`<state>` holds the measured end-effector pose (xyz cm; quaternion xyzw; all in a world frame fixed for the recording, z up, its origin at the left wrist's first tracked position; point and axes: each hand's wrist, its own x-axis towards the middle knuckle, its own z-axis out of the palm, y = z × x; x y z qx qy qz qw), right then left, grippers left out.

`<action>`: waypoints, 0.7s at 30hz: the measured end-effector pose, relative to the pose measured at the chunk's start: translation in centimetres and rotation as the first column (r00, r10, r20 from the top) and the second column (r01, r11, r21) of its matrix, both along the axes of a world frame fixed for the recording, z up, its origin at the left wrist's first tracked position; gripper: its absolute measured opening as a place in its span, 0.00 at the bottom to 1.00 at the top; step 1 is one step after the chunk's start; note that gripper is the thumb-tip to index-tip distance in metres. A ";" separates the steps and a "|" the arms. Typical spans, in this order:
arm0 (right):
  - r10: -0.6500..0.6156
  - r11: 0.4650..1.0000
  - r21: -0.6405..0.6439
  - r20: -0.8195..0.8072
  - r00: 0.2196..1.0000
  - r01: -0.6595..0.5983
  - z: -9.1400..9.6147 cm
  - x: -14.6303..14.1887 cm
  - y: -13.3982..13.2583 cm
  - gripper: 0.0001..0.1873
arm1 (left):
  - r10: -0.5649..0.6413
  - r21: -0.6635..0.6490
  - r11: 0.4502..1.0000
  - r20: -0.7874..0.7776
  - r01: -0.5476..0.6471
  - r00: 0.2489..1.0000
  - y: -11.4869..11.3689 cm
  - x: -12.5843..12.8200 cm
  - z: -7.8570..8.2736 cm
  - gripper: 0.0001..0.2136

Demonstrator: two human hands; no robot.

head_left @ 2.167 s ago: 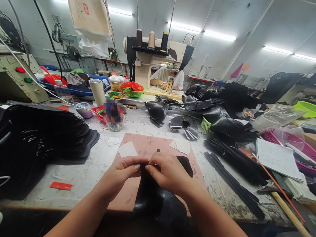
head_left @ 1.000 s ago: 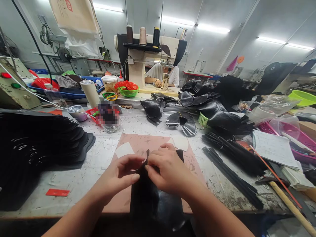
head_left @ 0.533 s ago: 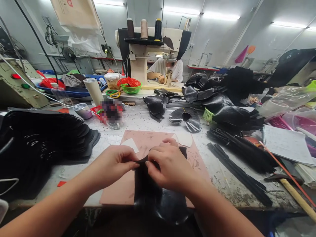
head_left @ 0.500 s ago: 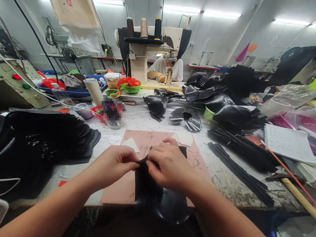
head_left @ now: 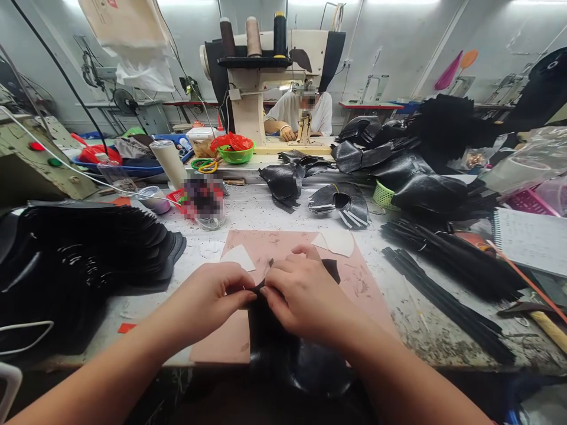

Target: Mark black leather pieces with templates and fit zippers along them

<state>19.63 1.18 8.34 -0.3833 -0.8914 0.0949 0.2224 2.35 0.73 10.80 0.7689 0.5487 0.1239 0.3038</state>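
Observation:
A black leather piece [head_left: 305, 360] hangs from my fingers over the front edge of a pink board [head_left: 217, 348], its lower part shiny. My left hand [head_left: 221, 295] pinches the upper edge between thumb and fingers. Close beside it, my right hand [head_left: 301, 289] grips the same edge, thumb in front and index finger raised a little. One corner of the leather shows behind the right hand. Two white pattern-like pieces, a left one [head_left: 239, 257] and a right one [head_left: 334, 242], lie on the board's far part.
Stacked black leather pieces [head_left: 128, 248] stand at the left. Black strips [head_left: 447, 304], a hammer [head_left: 547, 330] and a notebook [head_left: 527, 236] lie at the right. Behind are stitched leather parts [head_left: 339, 203], a green basket [head_left: 237, 154] and a sewing machine [head_left: 245, 106]; a person [head_left: 323, 112] sits beyond.
The view has shifted slightly, so the scene sits a little differently in it. Both hands keep their pinch on the leather edge, with almost no movement.

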 end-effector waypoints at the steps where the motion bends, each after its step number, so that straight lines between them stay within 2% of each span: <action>1: 0.001 1.000 0.002 0.003 1.000 -0.001 0.0 0.0 0.0 0.09 | -0.021 0.001 1.000 -0.010 0.021 1.000 0.0 0.0 0.0 0.09; 5: 0.012 1.000 0.003 0.016 1.000 -0.012 -0.3 0.3 0.2 0.07 | -0.054 -0.009 0.998 -0.019 0.054 0.998 0.3 -0.1 -0.1 0.10; 10: 0.007 1.000 -0.005 0.042 0.999 -0.007 -0.3 0.8 0.4 0.06 | -0.063 0.093 0.993 -0.085 0.071 0.994 0.6 -0.2 -0.2 0.07; 13: 0.017 1.000 -0.017 0.045 0.999 -0.016 -0.1 0.6 0.4 0.06 | -0.053 0.083 0.995 -0.134 0.064 0.990 0.8 -0.2 -0.2 0.07; 17: 0.075 0.993 -0.093 0.019 0.997 -0.073 0.0 0.3 0.3 0.07 | -0.063 0.093 0.992 -0.185 0.081 0.981 0.9 -0.1 0.0 0.07; 21: 0.116 0.980 -0.159 -0.052 0.992 -0.123 -0.3 0.3 0.7 0.07 | -0.126 0.070 0.988 -0.177 0.140 0.976 1.1 -0.1 0.1 0.07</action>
